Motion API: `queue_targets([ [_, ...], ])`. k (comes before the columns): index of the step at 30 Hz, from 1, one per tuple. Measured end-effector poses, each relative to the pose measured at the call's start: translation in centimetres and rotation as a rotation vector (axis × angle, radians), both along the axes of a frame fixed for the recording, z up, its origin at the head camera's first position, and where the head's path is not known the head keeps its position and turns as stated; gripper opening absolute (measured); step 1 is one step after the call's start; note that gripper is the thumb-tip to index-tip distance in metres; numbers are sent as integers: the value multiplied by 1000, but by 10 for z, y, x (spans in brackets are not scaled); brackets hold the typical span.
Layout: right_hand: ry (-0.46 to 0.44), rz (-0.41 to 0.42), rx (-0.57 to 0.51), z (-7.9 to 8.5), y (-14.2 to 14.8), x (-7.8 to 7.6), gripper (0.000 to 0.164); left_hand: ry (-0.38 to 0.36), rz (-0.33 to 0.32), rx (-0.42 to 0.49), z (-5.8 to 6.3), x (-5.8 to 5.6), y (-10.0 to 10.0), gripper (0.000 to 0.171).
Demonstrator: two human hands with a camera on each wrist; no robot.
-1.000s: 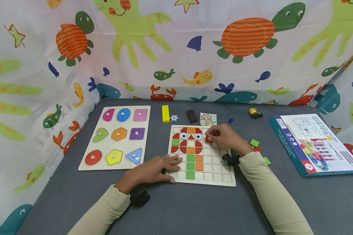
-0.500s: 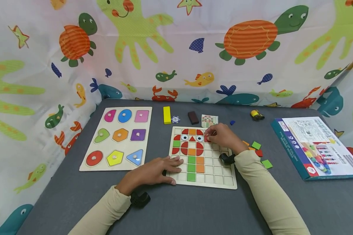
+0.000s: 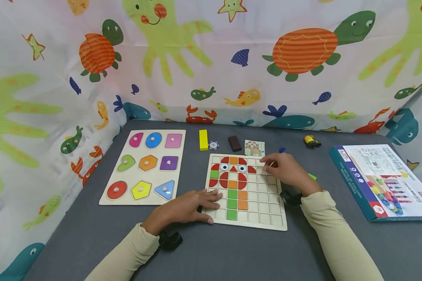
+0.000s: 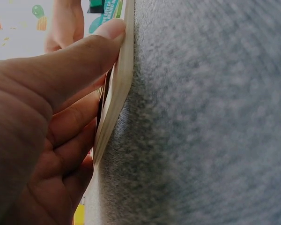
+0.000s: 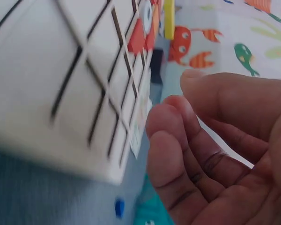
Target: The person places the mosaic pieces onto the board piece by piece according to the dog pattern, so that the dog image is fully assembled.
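A wooden grid board (image 3: 265, 218) lies in the middle of the head view, with red, orange and green tiles and two eye tiles set in its squares. On its lower left corner rests my left hand (image 3: 191, 205), fingers spread; in the left wrist view the thumb (image 4: 110, 30) lies along the board's edge (image 4: 114, 93). My right hand (image 3: 288, 168) hovers over the board's upper right squares. Its fingers (image 5: 166, 157) are loosely bent with nothing between them in the right wrist view. A curved red tile (image 3: 252, 169) sits beside the right eye tile (image 3: 243, 168).
A knobbed shape puzzle (image 3: 128, 201) lies at left. Behind the board are a yellow block (image 3: 203, 139), a poker chip (image 3: 213, 145), a dark brown block (image 3: 234, 143) and a pattern card (image 3: 254, 148). A box (image 3: 383, 179) lies at right. A green tile (image 3: 312, 176) shows past the right forearm.
My right hand has let go of the red tile, which stays in its square, and has moved right. The left hand keeps its place on the board. The head view has shifted slightly.
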State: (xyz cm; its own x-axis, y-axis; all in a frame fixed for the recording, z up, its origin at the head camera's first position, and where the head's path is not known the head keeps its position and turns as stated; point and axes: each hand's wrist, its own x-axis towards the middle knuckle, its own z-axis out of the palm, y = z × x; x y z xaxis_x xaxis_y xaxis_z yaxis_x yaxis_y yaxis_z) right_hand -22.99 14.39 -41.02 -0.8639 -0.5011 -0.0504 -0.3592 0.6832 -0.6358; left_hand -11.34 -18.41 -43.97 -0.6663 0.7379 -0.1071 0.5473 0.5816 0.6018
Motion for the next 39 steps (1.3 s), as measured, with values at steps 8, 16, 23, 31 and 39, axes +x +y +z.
queue_targets([
  [8,15,-79,39,10,55,14,28,-13,15,5,-2,0,3,55],
  [16,-25,-133,57,5,98,17,31,-11,24,7,1,0,-1,55],
  [23,-83,-184,106,-6,115,12,37,-11,8,6,2,-1,0,55],
  [31,-121,-248,191,-8,106,11,35,-30,24,4,2,1,-1,55],
  [39,-190,-316,200,-5,106,13,30,-20,9,5,2,-1,1,55],
])
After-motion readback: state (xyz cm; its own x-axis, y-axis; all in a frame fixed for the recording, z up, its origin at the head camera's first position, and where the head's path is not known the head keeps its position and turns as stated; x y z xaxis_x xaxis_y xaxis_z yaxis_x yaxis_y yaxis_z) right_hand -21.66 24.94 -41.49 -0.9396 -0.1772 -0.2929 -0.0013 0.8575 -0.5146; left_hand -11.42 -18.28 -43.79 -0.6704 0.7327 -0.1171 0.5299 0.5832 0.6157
